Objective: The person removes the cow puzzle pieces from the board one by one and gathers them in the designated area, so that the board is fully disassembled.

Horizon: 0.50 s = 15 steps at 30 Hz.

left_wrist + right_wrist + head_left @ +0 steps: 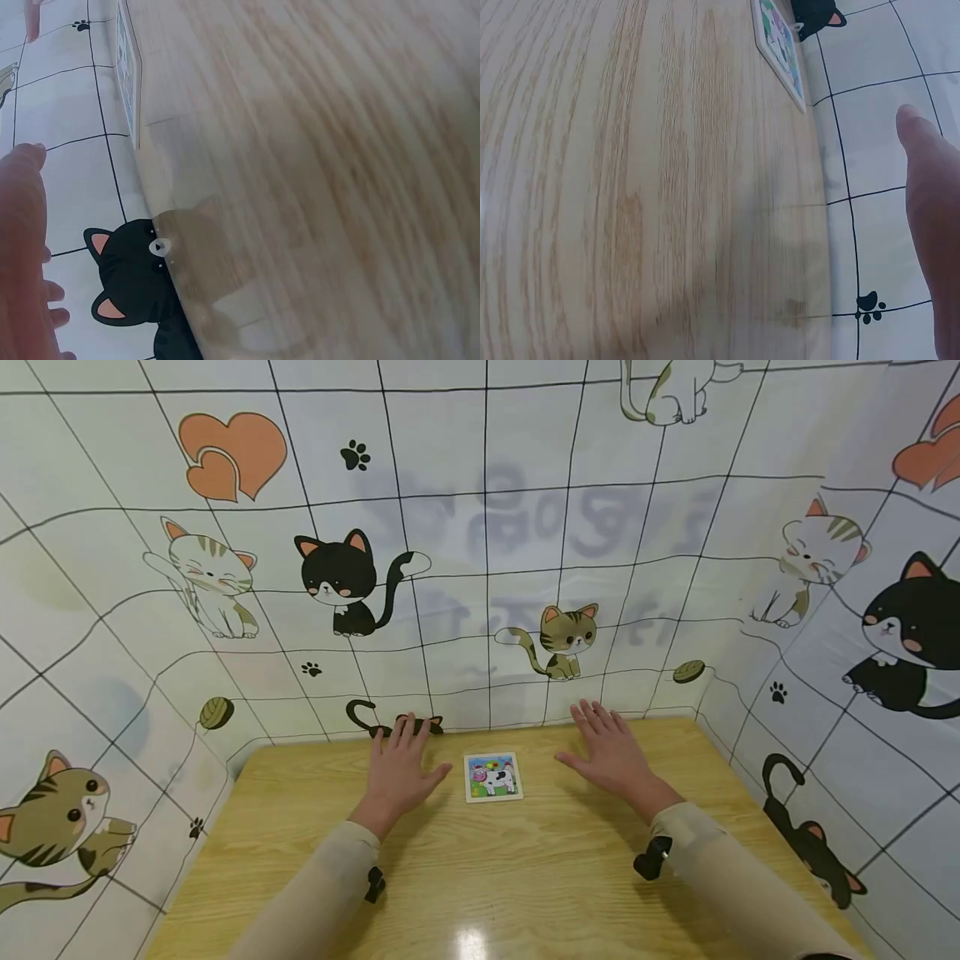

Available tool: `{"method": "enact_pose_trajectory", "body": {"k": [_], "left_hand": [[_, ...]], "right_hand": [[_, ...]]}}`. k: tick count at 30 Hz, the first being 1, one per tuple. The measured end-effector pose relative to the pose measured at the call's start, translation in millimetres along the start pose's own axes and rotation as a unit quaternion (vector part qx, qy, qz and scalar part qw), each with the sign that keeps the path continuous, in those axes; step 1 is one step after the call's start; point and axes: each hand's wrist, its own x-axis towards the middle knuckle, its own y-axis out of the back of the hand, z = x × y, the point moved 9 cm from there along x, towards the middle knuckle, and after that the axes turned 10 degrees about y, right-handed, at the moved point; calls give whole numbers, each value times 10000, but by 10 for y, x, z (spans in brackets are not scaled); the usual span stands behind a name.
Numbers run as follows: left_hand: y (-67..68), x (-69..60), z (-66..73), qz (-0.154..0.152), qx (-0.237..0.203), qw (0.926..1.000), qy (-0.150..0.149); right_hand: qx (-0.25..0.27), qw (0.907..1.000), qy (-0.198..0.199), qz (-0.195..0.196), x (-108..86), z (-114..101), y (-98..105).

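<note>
A small square picture card (492, 777) with a white border, showing a black-and-white cow, lies flat on the wooden table between the two hands. My left hand (399, 770) is to its left, palm down with fingers spread, holding nothing. On the other side, my right hand (609, 755) is spread the same way, apart from the card. In the left wrist view the card (128, 71) appears edge-on beyond the left hand (26, 255). The right wrist view shows the card (779, 46) at the top and part of the right hand (934, 217).
The wooden table (480, 860) meets a white cloth wall (450, 535) printed with cats, hearts, paw prints and grid lines. Similar cloth stands at the left and right sides. Both forearms, in beige sleeves with black wrist devices, reach over the table.
</note>
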Motion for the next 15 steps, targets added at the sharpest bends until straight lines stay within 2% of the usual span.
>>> {"method": "enact_pose_trajectory", "body": {"k": [8,15], "left_hand": [[-106,-27,98,-268,-683,9972,-146],[-237,-63,203,-774,-1545,9847,-220]], "right_hand": [[728,9970,197,158,23,-145,-2],[1326,9907,244,162,45,-195,-130]]}}
